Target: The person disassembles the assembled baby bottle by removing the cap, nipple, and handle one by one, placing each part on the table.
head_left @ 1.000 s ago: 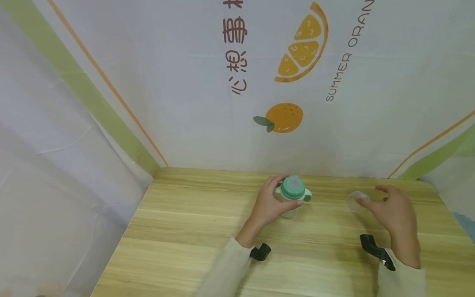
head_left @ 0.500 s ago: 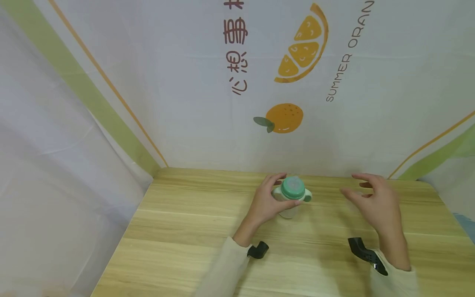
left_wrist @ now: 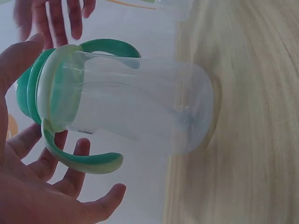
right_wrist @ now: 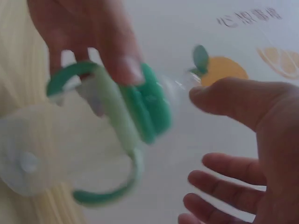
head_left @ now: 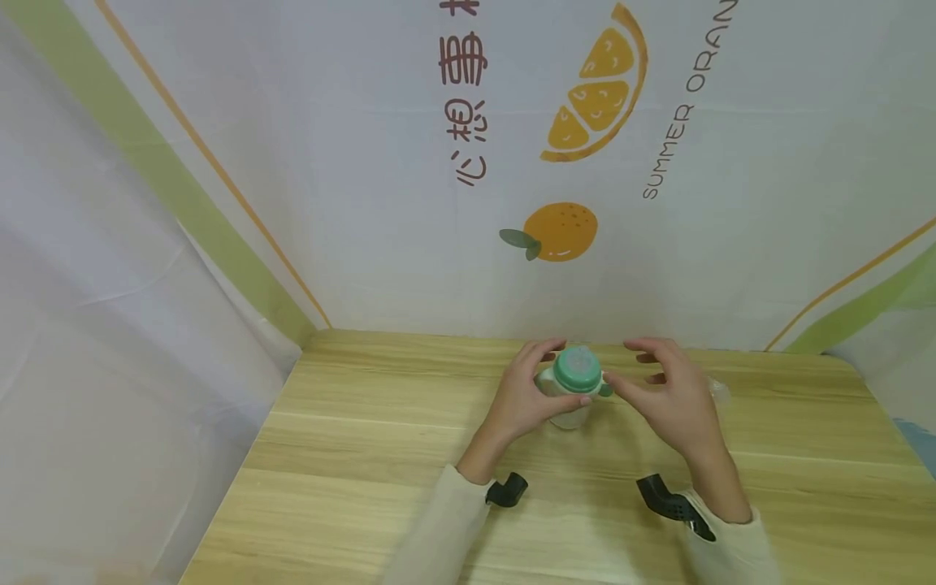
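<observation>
A clear baby bottle with a green collar and two green-and-cream side handles stands upright on the table. My left hand grips it around the collar, thumb on the near side and fingers behind; the left wrist view shows fingers beside one handle. A translucent nipple tops the green collar. Close on the bottle's right is my right hand, its fingers spread and nothing between them. In the right wrist view its thumb reaches near the nipple.
Right of the right hand, a clear plastic cap lies on the wooden table, partly hidden by that hand. A white curtain with orange prints hangs right behind the table's back edge.
My right hand has let go of the clear cap on the table and moved left to the bottle. The left hand and bottle have barely moved.
</observation>
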Demonstrator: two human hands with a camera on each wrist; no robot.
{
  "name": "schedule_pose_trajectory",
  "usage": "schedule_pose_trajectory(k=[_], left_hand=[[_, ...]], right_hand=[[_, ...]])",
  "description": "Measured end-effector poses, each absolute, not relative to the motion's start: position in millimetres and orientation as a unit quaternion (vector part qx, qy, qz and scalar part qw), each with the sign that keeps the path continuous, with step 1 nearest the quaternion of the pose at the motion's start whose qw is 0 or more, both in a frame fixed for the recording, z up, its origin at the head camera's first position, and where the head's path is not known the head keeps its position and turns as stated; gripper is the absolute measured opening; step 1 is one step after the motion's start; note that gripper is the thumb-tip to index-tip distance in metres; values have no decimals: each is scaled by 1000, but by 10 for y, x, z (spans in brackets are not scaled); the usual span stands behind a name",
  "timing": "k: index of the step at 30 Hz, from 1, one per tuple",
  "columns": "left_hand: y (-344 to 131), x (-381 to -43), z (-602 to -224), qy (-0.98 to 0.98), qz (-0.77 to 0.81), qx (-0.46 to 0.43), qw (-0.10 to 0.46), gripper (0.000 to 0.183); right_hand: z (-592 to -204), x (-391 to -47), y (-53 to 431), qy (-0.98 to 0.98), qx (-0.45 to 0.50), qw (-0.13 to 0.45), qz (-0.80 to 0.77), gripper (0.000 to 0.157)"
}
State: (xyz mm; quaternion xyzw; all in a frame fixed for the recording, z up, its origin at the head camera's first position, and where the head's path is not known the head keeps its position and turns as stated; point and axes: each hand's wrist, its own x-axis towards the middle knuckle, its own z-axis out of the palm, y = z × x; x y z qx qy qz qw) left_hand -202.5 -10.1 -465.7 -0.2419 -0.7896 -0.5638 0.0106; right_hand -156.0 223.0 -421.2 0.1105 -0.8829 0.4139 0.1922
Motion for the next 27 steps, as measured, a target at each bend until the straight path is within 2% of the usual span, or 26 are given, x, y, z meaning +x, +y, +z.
schedule_pose_trajectory(k=[7, 27], left_hand=[[-92, -2050, -4675, -792, -556, -252, 25, 84], [-45, -2063, -4767, -803, -535, -262, 40, 80]], right_hand=[[-4333, -1630, 2005, -879, 133, 179, 421, 60], [-4492, -1675, 1777, -879, 109, 204, 417, 63]])
